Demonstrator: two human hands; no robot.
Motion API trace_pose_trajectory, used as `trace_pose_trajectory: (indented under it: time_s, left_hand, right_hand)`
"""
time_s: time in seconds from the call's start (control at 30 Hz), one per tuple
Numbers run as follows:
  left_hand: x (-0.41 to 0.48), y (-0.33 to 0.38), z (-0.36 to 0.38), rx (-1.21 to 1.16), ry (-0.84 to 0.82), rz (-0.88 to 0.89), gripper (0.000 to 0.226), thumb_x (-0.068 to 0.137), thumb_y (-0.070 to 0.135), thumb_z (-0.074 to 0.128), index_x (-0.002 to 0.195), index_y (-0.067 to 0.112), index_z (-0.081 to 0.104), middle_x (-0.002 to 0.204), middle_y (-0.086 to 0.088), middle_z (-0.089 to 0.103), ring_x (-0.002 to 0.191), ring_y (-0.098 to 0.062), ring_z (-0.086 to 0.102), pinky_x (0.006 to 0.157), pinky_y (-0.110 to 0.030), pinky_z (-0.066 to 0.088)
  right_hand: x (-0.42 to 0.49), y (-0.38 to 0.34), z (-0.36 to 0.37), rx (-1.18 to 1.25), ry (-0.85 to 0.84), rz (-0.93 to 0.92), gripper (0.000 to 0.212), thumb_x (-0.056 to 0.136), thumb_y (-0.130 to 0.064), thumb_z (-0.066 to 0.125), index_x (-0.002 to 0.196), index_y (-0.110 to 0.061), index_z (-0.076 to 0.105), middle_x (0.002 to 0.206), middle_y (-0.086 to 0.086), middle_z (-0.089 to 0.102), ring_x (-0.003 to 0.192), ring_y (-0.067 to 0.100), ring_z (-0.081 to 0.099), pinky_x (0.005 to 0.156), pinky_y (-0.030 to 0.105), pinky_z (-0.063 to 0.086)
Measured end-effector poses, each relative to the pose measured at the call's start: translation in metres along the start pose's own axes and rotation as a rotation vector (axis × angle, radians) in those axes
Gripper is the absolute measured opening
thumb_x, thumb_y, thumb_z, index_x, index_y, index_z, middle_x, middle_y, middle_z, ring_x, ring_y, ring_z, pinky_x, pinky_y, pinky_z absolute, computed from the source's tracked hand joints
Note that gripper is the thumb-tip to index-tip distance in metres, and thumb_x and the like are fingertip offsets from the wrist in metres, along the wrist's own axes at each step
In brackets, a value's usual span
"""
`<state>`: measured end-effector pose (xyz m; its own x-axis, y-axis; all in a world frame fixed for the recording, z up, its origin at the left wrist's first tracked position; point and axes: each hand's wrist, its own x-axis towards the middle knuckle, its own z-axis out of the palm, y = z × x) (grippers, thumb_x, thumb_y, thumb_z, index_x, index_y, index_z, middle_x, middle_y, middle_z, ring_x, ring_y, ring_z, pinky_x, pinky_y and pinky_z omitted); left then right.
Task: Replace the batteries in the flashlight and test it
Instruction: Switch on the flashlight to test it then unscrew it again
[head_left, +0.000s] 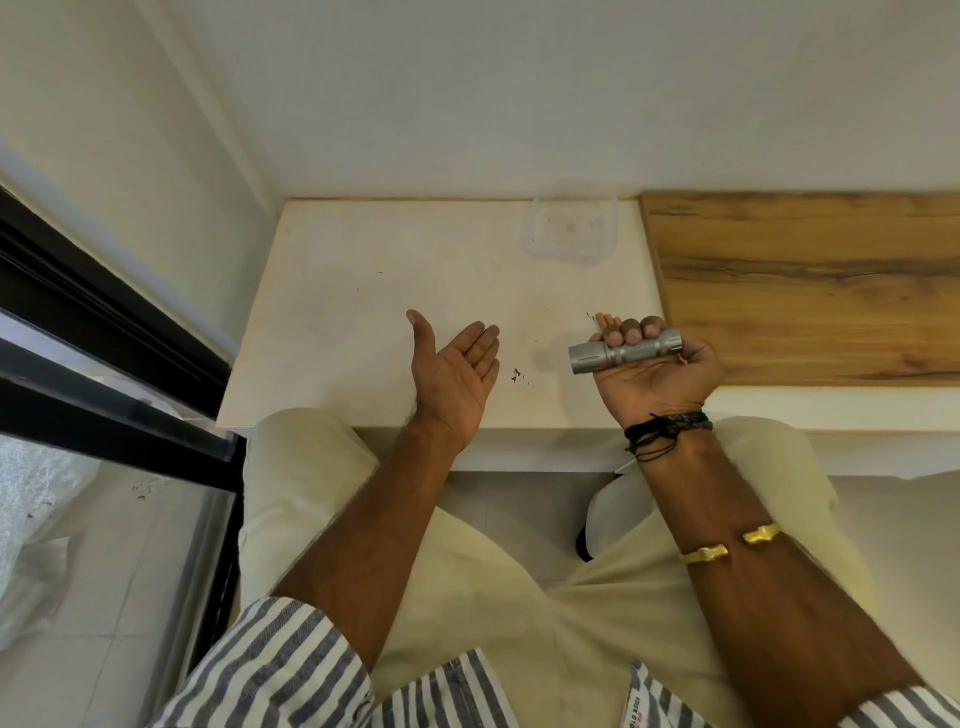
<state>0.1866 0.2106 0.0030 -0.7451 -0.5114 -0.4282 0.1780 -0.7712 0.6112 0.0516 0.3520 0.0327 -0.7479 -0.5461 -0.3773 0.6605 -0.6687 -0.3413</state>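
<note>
My left hand (452, 371) hovers over the white tabletop (337, 291), palm up, fingers loosely straight, holding nothing. Apart to its right, the silver flashlight (626, 352) lies crosswise in my right hand (657, 376), fingers curled round it. My shirt tag (635, 713) is too blurred to read.

Flashlight (592, 357) middle covered by right hand (660, 379), orange items (607, 319) behind it mostly hidden, dark specks (517, 375) unidentifiable

Holds left hand (457, 371) open, palm turned inward, thumb raised; grips silver flashlight (623, 352) in palm-up right hand (660, 376), fingers (631, 331) curled over it.
</note>
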Motion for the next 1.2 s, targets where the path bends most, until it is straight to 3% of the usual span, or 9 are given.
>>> trace_pose_trajectory:
  time_s: [0.17,0.27,0.33,0.47,0.57,0.67,0.8,0.9,1.2]
  left_hand:
    - [0.004,-0.001,-0.002,0.131,0.043,0.029,0.089,0.092,0.073,0.028,0.150,0.005,0.035,0.153,-0.014,0.042,0.142,-0.027,0.039,0.119,-0.040,0.028]
    - [0.006,-0.007,-0.001,0.593,0.146,0.172,0.054,0.099,0.042,0.055,0.141,0.010,0.050,0.141,-0.008,0.057,0.131,-0.022,0.054,0.110,-0.037,0.043]
    - [0.006,-0.013,-0.002,0.911,0.151,0.331,0.041,0.093,0.028,0.068,0.131,0.013,0.062,0.126,-0.002,0.068,0.114,-0.014,0.065,0.100,-0.031,0.052]
    - [0.002,-0.023,0.001,1.203,0.058,0.463,0.038,0.086,0.030,0.076,0.121,0.019,0.069,0.114,0.005,0.073,0.093,-0.003,0.067,0.074,-0.007,0.052]
    - [0.002,-0.026,0.000,1.246,0.010,0.487,0.042,0.083,0.032,0.079,0.121,0.019,0.069,0.115,0.005,0.071,0.094,-0.006,0.066,0.071,-0.009,0.051]
    - [0.001,-0.024,-0.002,1.246,-0.011,0.514,0.043,0.080,0.031,0.081,0.120,0.018,0.070,0.113,0.003,0.072,0.094,-0.006,0.066,0.076,-0.014,0.051]
    - [0.003,-0.022,-0.003,1.253,0.010,0.581,0.038,0.080,0.029,0.081,0.115,0.019,0.071,0.108,0.003,0.073,0.092,-0.006,0.066,0.077,-0.020,0.055]
    - [0.007,-0.017,-0.005,1.217,0.044,0.607,0.031,0.083,0.027,0.078,0.112,0.019,0.072,0.104,0.004,0.073,0.090,-0.007,0.067,0.080,-0.027,0.058]
    - [0.035,0.019,-0.011,1.209,0.085,0.692,0.030,0.085,0.023,0.077,0.113,0.014,0.072,0.105,-0.001,0.074,0.089,-0.010,0.069,0.083,-0.026,0.059]
  right_hand:
    - [0.001,0.004,-0.001,-0.025,0.015,-0.010,0.020,0.077,-0.029,0.045,0.073,-0.010,0.051,0.073,0.006,0.047,0.065,0.024,0.047,0.073,0.034,0.040]
    - [0.002,0.005,-0.002,-0.068,0.016,0.026,0.035,0.093,-0.041,0.043,0.079,-0.011,0.056,0.077,0.008,0.053,0.068,0.023,0.052,0.075,0.035,0.043]
    - [0.002,0.008,-0.001,-0.170,0.025,0.025,0.027,0.095,-0.031,0.043,0.081,-0.011,0.055,0.081,0.008,0.052,0.068,0.023,0.052,0.075,0.036,0.044]
    - [0.003,0.021,0.000,-0.461,0.048,-0.048,0.016,0.102,-0.017,0.048,0.093,-0.008,0.058,0.086,0.009,0.058,0.080,0.023,0.059,0.085,0.037,0.050]
    - [0.002,0.029,-0.002,-0.762,-0.011,-0.101,0.017,0.103,-0.016,0.056,0.114,-0.005,0.060,0.106,0.012,0.068,0.110,0.026,0.067,0.099,0.042,0.054]
    - [-0.002,0.040,-0.002,-0.915,-0.084,-0.151,0.013,0.100,-0.017,0.061,0.111,-0.012,0.067,0.115,0.004,0.070,0.122,0.026,0.065,0.109,0.051,0.048]
    - [0.000,0.051,-0.001,-1.004,-0.118,-0.160,0.018,0.099,-0.016,0.063,0.116,-0.013,0.069,0.119,0.002,0.072,0.124,0.024,0.063,0.109,0.054,0.048]
    - [0.003,0.058,0.004,-1.039,-0.148,-0.156,0.020,0.099,-0.019,0.065,0.118,-0.017,0.071,0.118,-0.001,0.073,0.120,0.020,0.066,0.106,0.045,0.053]
    - [0.040,0.063,0.029,-1.185,-0.360,-0.171,0.033,0.100,-0.003,0.057,0.130,-0.017,0.065,0.129,0.005,0.069,0.123,0.017,0.064,0.104,0.033,0.052]
